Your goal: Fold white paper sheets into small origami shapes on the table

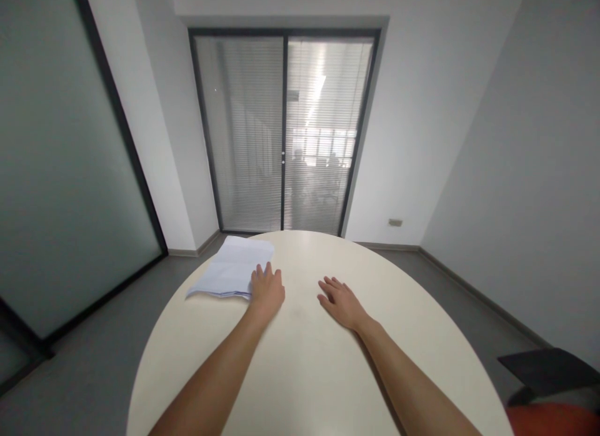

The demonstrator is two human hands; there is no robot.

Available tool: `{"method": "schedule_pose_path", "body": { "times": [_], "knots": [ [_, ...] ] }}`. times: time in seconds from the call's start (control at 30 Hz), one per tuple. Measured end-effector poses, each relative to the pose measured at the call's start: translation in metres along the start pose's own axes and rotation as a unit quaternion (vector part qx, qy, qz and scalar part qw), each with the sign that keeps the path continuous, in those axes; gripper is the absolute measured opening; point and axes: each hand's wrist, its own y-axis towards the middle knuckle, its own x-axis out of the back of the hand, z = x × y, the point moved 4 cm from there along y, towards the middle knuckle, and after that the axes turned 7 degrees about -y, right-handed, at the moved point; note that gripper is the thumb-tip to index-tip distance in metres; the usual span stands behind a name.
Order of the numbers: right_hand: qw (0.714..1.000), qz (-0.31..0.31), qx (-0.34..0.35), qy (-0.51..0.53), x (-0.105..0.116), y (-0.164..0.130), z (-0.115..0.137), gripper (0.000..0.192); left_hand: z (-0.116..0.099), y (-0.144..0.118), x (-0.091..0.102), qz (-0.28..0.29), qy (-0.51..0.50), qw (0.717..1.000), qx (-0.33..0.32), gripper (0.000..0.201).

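Observation:
A stack of white paper sheets (232,268) lies on the far left part of a round cream table (309,367). My left hand (266,288) rests at the stack's right edge, its fingers flat and touching the paper. My right hand (340,300) lies flat on the bare tabletop to the right, fingers spread, holding nothing. The two hands are about a hand's width apart.
Beyond the table is a glass sliding door with blinds (284,133). A frosted glass wall (56,167) runs along the left. Grey floor surrounds the table. A dark and red chair (550,386) shows at the lower right.

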Motion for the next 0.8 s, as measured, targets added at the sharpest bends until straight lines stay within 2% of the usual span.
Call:
{"method": "schedule_pose_path", "body": {
  "times": [0.13,0.2,0.33,0.57,0.8],
  "knots": [
    [1.0,0.005,0.002,0.001,0.002,-0.001,0.0,0.058,0.031,0.004,-0.003,0.045,0.009,0.99,0.13,0.049],
    [1.0,0.006,0.001,0.004,0.003,-0.002,0.0,0.058,0.039,0.005,-0.006,0.066,-0.001,0.986,0.153,0.044],
    [1.0,0.003,-0.003,0.006,0.003,-0.002,-0.001,0.058,0.043,0.007,-0.008,0.069,0.001,0.989,0.133,0.035],
    [1.0,0.005,0.0,0.005,0.003,-0.001,-0.001,0.059,0.039,0.01,-0.005,0.053,0.008,0.993,0.103,0.031],
    [1.0,0.007,-0.001,0.006,0.002,-0.001,-0.002,0.058,0.04,0.005,-0.007,0.008,0.02,0.993,0.114,0.037]
  ]
}}
